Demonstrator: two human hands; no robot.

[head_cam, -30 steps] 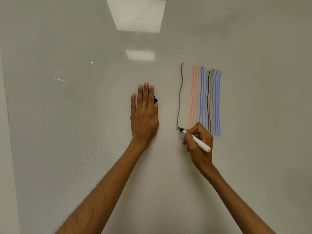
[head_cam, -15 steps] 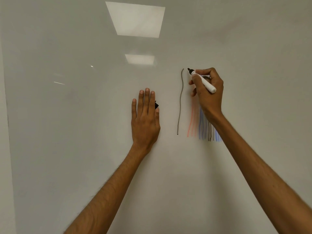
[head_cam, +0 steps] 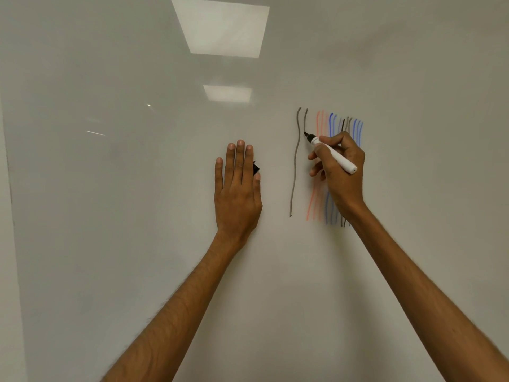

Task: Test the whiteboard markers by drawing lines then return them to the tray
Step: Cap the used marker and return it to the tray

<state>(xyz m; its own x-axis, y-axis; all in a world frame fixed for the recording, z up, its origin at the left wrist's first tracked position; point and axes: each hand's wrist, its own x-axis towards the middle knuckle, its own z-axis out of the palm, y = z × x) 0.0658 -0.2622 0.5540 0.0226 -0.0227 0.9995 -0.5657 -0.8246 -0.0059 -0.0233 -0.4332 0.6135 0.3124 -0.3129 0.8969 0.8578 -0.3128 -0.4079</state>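
Right hand [head_cam: 338, 175] has dropped from the top of the line bunch, where it was half a second back. It's left a short second grey stroke [head_cam: 305, 119] behind it, just to the right of the long grey line [head_cam: 296, 161] that was already there. A full second ago that same hand was down at the bottom end of the long line. Left hand [head_cam: 238, 194] hasn't really budged.

The marker [head_cam: 340, 159] is pinched in the right hand, with thumb and fingers curled round the white barrel close to the dark nib end. The back end sticks out down and to the right, past the knuckles. The nib is touching the whiteboard [head_cam: 137, 216] right at the bottom of the short new stroke, way above where the long line ends.

The left hand lies flat on the board, well to the left of the lines, fingers straight and close together. A small black piece [head_cam: 256, 168], looks like a cap, pokes out between the index finger and thumb. Can't tell how it's being kept there.

Right of the grey strokes you get orange lines [head_cam: 312, 205], then blue lines [head_cam: 332, 122], a couple of darker ones and more blue. They're all vertical and a bit wobbly, and the right hand and wrist cover their middle. Two bright light reflections [head_cam: 223, 26] sit on the glossy board up top.
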